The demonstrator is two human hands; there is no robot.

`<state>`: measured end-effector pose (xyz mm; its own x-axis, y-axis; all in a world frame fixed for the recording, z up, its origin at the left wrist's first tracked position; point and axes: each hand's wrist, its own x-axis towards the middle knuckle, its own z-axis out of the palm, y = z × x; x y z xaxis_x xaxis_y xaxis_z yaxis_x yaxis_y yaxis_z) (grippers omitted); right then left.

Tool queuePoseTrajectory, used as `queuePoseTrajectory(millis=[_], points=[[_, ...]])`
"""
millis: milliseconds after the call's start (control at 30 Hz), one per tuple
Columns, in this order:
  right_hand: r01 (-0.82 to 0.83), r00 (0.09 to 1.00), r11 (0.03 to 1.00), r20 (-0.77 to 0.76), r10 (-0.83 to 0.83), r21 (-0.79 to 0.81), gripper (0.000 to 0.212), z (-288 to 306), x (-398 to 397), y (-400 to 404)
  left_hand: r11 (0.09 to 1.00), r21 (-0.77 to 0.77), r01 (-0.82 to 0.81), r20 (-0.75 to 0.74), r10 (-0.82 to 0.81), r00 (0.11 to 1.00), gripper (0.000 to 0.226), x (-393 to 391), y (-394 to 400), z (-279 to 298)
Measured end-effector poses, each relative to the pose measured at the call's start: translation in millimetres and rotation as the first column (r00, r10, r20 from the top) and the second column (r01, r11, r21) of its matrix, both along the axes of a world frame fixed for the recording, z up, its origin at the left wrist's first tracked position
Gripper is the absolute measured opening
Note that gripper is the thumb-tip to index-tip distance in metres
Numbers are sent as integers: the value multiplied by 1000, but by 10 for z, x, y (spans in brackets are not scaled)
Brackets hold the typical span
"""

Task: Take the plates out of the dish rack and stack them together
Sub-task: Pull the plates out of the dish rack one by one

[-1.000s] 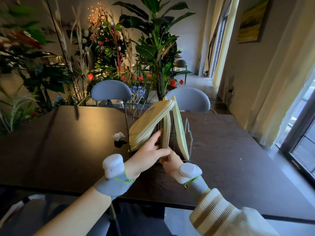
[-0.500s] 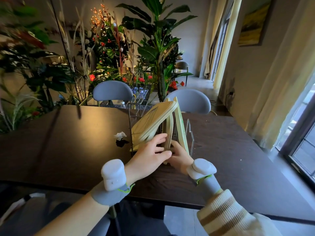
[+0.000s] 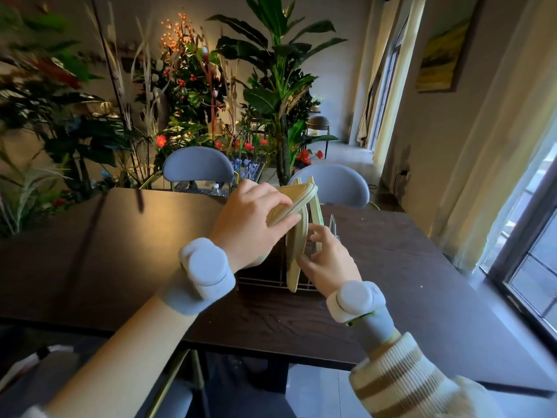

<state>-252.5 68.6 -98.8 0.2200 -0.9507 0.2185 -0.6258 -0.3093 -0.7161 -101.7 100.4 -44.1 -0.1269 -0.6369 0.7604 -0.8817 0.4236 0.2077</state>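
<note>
A wire dish rack [image 3: 262, 280] stands on the dark wooden table [image 3: 120, 251]. Pale yellow-green plates stand on edge in it. My left hand [image 3: 250, 224] grips the leftmost plate [image 3: 294, 202], which leans to the left, thumb under its rim and fingers over its back. My right hand [image 3: 327, 260] holds the near edge of the middle upright plate [image 3: 297, 251] between thumb and fingers. A third plate [image 3: 316, 206] stands behind, mostly hidden by my right hand. Both wrists carry white bands.
Two blue-grey chairs [image 3: 197, 164] [image 3: 334, 184] stand at the table's far side. Tall plants and flowers [image 3: 271, 86] fill the space behind. A small water bottle [image 3: 216, 188] shows past the far edge. A window and curtains [image 3: 497, 146] are on the right.
My left hand has moved up from the leaning plate's lower edge onto its upper back and gripped it. My right hand has shifted onto the middle plate's edge. The view has moved closer.
</note>
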Motion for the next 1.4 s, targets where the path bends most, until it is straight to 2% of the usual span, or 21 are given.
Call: queuePoseTrajectory(millis=[133,233,300,433,533,633,800,933,1167,1400], points=[[-61,997,998,46,59,33,79,4,-36,38,988,132,-86,102,73,992,56,-45,-162,-80],[-54,997,998,50,52,28,81,18,-82,53,954,221,-201,156,169,973,65,-120,-290,-171],[-38,998,999,48,36,36,79,19,-102,47,937,245,-250,148,219,964,63,-174,-358,-207],[-43,998,998,56,41,42,78,2,-120,32,940,239,-242,76,230,970,59,-258,-454,-185],[-51,996,998,70,49,30,76,-23,-106,-1,926,238,-292,126,269,955,61,-241,-479,-160],[-55,995,998,80,51,44,72,-27,-95,-23,926,164,-339,180,310,934,51,-224,-489,-167],[-53,995,998,88,49,40,65,-25,-113,-15,939,100,-330,78,323,943,45,-277,-497,-156],[-57,994,998,96,54,32,65,-10,-145,-5,940,92,-327,65,322,944,44,-229,-437,-13],[-58,992,998,117,56,14,63,18,-155,1,983,100,-157,-101,167,981,34,-164,-379,216],[-65,988,998,138,63,13,61,18,-170,6,990,-99,-98,-175,80,981,33,-209,-287,417]])
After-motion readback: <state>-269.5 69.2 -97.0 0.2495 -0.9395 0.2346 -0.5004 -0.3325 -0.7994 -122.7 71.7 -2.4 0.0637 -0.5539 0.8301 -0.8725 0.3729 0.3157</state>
